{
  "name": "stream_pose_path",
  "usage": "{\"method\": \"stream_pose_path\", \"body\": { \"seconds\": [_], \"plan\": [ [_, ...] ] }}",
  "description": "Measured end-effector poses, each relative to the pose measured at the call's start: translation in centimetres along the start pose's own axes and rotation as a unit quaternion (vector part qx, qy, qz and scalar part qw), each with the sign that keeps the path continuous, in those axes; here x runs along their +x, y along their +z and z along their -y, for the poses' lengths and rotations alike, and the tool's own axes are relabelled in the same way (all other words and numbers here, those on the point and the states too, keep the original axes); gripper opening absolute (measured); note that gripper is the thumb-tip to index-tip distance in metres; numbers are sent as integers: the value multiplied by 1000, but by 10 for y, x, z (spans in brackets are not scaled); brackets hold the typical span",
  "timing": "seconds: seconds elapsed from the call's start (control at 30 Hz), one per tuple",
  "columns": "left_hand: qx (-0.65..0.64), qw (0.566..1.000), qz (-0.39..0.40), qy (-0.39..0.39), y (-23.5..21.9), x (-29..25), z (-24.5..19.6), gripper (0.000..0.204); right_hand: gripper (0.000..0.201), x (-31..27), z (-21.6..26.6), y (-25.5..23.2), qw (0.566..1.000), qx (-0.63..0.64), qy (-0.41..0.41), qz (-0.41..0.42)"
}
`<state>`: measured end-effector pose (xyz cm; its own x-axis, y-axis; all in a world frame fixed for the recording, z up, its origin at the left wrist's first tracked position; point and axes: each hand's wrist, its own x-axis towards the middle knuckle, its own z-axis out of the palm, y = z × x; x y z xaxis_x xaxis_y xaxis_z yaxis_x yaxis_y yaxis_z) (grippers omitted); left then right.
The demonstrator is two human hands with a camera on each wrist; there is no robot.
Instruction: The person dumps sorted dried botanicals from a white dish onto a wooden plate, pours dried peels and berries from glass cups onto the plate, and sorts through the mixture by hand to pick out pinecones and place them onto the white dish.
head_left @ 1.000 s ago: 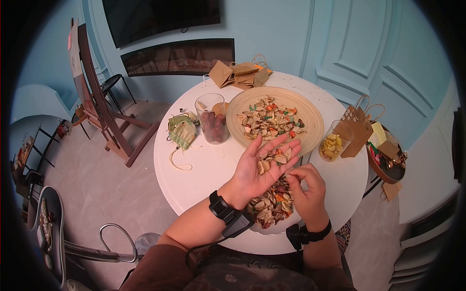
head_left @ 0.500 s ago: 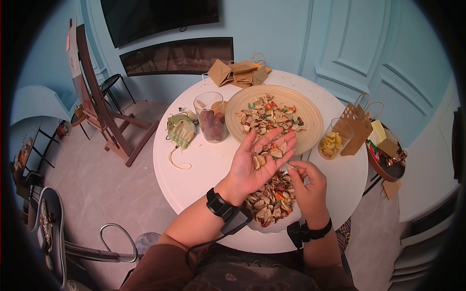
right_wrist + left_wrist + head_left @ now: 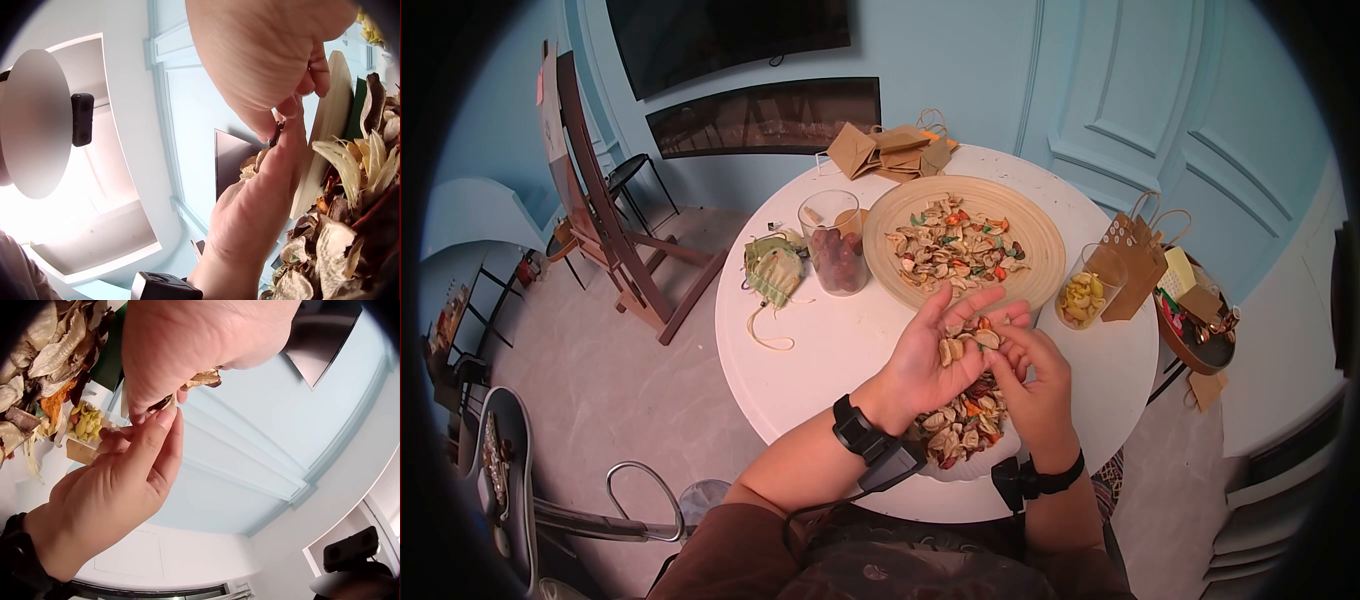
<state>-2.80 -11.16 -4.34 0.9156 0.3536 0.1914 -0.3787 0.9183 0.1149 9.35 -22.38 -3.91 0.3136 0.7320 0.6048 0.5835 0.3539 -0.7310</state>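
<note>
My left hand (image 3: 920,372) is held palm up with its fingers extended, carrying a small heap of dried petals (image 3: 953,350), pale brown with orange and green bits. The right hand (image 3: 1042,395) reaches in over the left fingers, its thumb and fingertips pinching a dried petal at the heap; in the right wrist view a dark petal piece (image 3: 277,132) shows between them. Below both hands stands a white bowl (image 3: 975,470) full of potpourri (image 3: 950,435), partly hidden by the left hand. Beyond them, a large round wooden plate (image 3: 1040,215) bears more scattered potpourri.
On the white round table (image 3: 800,390), a clear cup of dark red pieces (image 3: 837,260) and a green drawstring pouch (image 3: 776,275) stand left. A cup of yellow pieces (image 3: 1082,300) and a paper bag (image 3: 1135,265) are right. More paper bags (image 3: 895,150) lie at the back.
My right fingertips have moved up and left, from beside the left hand to the petals in its palm. The left hand has shifted slightly right and down since half a second ago.
</note>
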Motion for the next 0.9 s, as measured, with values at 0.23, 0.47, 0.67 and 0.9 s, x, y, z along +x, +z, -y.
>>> {"method": "stream_pose_path", "body": {
  "seconds": [0.23, 0.47, 0.67, 0.9],
  "plan": [
    [37, 999, 4, 6, 1, 0, 3, 63, 30, 2, 5, -1, 999, -25, 19, 32],
    [34, 999, -18, 9, 1, 0, 4, 62, 29, 2, 8, -1, 998, -42, 20, 44],
    [60, 998, -17, 19, 3, 0, 3, 63, 27, 1, 5, -2, 998, -45, -15, 48],
    [67, 994, -50, 67, 13, -1, 3, 62, 23, 1, 8, -3, 999, 6, -40, 36]
  ]
}}
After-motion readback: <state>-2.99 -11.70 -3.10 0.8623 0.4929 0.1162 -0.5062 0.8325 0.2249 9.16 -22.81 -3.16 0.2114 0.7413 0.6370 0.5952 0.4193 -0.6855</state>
